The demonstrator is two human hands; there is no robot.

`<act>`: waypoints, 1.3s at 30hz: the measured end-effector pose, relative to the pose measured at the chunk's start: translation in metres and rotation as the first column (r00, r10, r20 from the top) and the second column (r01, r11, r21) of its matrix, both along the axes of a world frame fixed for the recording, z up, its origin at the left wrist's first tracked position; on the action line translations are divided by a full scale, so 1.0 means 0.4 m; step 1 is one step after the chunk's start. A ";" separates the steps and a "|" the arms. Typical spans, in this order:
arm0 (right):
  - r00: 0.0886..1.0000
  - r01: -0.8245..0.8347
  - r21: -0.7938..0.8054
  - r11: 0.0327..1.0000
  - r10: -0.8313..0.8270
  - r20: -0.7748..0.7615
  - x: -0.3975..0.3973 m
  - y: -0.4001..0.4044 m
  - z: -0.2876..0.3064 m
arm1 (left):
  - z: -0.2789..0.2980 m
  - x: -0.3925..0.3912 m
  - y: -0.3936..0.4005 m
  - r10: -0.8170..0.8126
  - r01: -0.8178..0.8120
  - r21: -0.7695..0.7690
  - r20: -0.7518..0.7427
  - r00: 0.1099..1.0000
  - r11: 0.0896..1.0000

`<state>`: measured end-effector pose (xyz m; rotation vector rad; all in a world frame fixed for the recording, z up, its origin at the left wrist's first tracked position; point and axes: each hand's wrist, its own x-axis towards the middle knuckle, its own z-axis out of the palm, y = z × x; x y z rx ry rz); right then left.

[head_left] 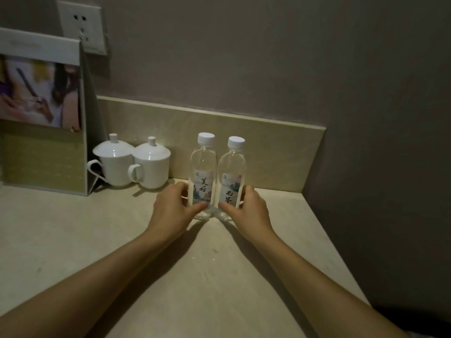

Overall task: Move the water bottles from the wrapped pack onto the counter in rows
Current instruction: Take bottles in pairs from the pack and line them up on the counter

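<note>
Two clear water bottles with white caps and printed labels stand upright side by side on the beige counter, close to the back splash. My left hand grips the lower part of the left bottle. My right hand grips the lower part of the right bottle. The two bottles touch or nearly touch each other. No wrapped pack is in view.
Two white lidded cups stand left of the bottles. A standing display card fills the far left, below a wall socket. The counter ends at a wall on the right.
</note>
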<state>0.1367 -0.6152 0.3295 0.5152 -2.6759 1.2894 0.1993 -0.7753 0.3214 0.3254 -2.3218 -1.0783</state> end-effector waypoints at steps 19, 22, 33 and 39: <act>0.996 0.061 -0.054 0.997 -0.057 0.073 -0.054 -0.108 0.024 | 0.024 -0.058 -0.069 0.205 -0.160 -0.509 0.032 0.978 0.845; 0.995 0.056 -0.057 0.997 -0.052 0.082 -0.060 -0.120 0.027 | 0.039 -0.071 -0.073 0.252 -0.127 -0.619 0.118 0.961 0.775; 0.994 0.043 -0.056 0.997 -0.038 0.099 -0.093 -0.162 0.033 | 0.039 -0.120 -0.080 0.327 -0.147 -0.617 0.189 0.926 0.773; 0.996 0.053 -0.037 0.998 -0.050 0.075 -0.112 -0.186 0.034 | 0.039 -0.147 -0.091 0.348 -0.158 -0.635 0.184 0.919 0.756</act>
